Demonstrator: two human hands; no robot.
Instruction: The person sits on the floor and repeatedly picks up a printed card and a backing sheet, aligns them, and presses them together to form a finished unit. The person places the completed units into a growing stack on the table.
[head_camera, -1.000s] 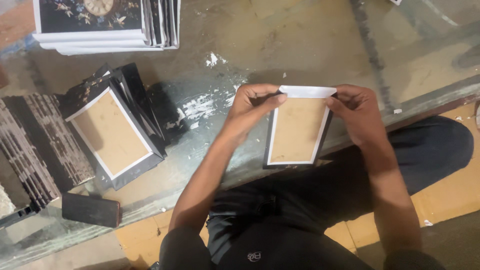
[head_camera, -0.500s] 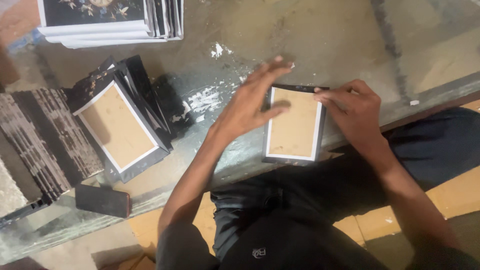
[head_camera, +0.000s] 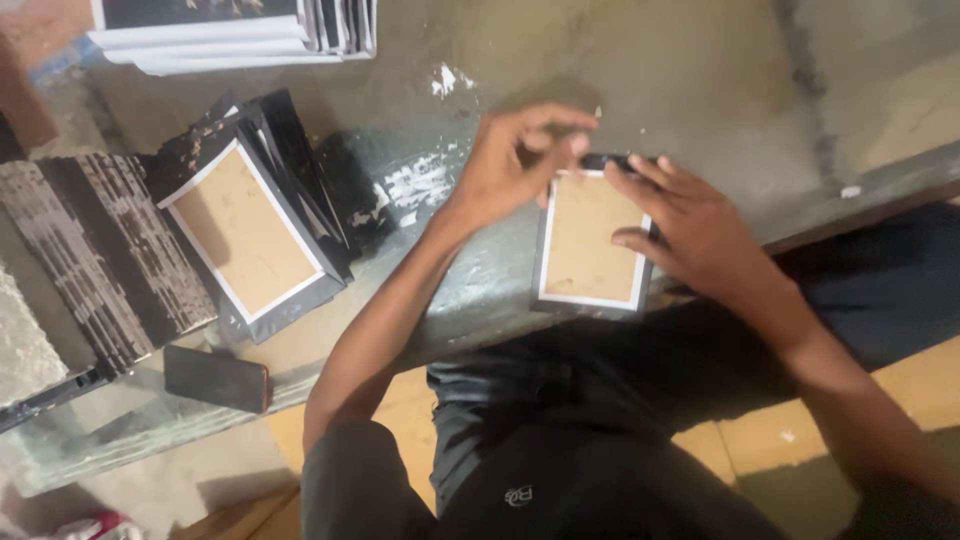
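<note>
— Hands?
— Left hand (head_camera: 515, 160) hovering with curled fingers pinched together at the top edge of a small brown-backed frame (head_camera: 590, 245). Right hand (head_camera: 690, 230) spread flat, open, pressing on the frame's right side.
— Frame location?
— Flat on the glass table (head_camera: 700, 80), near its front edge, just above the lap.
— Elsewhere?
— Pile of similar frames (head_camera: 250, 230) well to the left; dark phone (head_camera: 217, 378) below it; stacked white-edged boards (head_camera: 230, 35) at top left.

Your left hand (head_camera: 515, 160) no longer lies flat across the frame (head_camera: 590, 245); its fingertips now pinch at the top edge. Your right hand (head_camera: 690, 230) now rests flat on the right side. The white strip at the top is gone from view.
</note>
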